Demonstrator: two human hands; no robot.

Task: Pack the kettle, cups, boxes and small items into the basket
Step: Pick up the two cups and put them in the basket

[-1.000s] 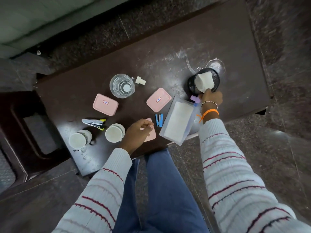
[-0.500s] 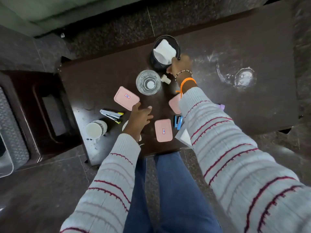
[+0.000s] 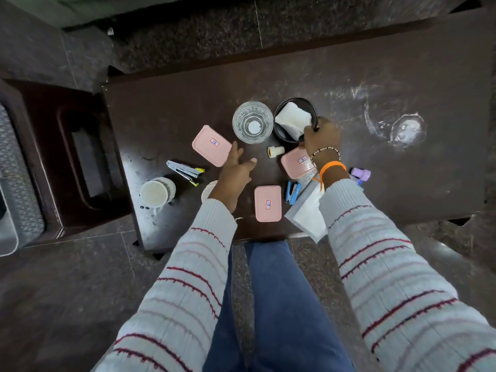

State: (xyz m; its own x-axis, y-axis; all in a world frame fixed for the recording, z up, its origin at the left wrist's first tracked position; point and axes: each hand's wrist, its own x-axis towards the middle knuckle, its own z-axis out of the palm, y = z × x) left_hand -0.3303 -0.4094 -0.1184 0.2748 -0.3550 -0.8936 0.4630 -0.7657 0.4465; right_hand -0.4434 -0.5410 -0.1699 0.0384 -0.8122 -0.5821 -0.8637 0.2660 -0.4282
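Our right hand (image 3: 320,135) grips the near rim of the black mesh basket (image 3: 281,108), fingers curled shut on its edge; a folded white cloth (image 3: 292,118) sits inside it. Our left hand (image 3: 234,174) hovers with fingers spread and holds nothing, just nearer us than the glass kettle (image 3: 252,122), which stands touching or almost touching the basket's left side.

Taking the kettle as our mark: one pink box (image 3: 211,145) lies to its near left, by our left fingertips; a second pink box (image 3: 296,162) lies to its near right, partly under our right wrist; a third pink box (image 3: 267,203) lies nearer us, close to the table's (image 3: 402,76) front edge. A small white cap (image 3: 275,151) lies just nearer than the kettle. A silver stapler (image 3: 185,171) and a white cup (image 3: 157,193) sit further left, the cup near the table's left edge. Another cup (image 3: 208,189) is mostly hidden under our left wrist. A blue stapler (image 3: 292,191), a clear pouch (image 3: 306,213) overhanging the front edge, and a purple item (image 3: 361,175) lie to the near right.

Beyond and right of the basket the tabletop is open
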